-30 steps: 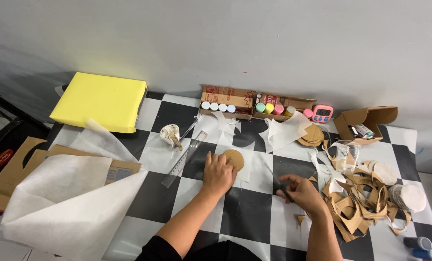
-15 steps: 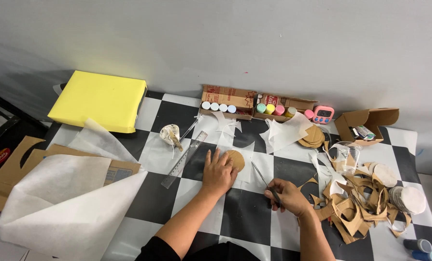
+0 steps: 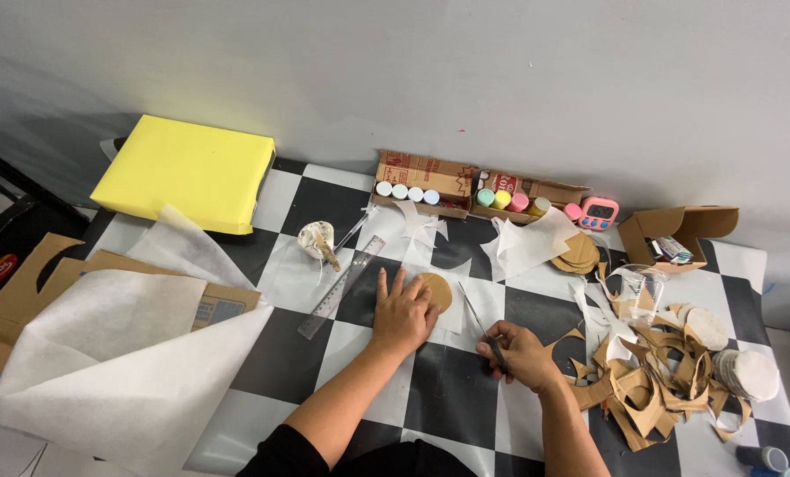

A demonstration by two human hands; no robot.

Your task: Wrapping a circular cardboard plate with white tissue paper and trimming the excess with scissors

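My left hand lies flat, fingers spread, pressing on a round brown cardboard disc that rests on a small white paper piece on the black-and-white checkered table. Just right of it, my right hand is closed around a thin dark pointed tool. The tool's tip points up-left toward the disc's right edge; what kind of tool it is I cannot tell.
A clear ruler lies left of my left hand. A yellow block is at the back left, large white sheets on cardboard at left. Paint pots in a box, a pink timer, a plastic cup and cardboard scraps fill the right.
My right hand has moved left from the scrap pile toward the disc, carrying the thin tool. My left hand stays pressed on the disc.
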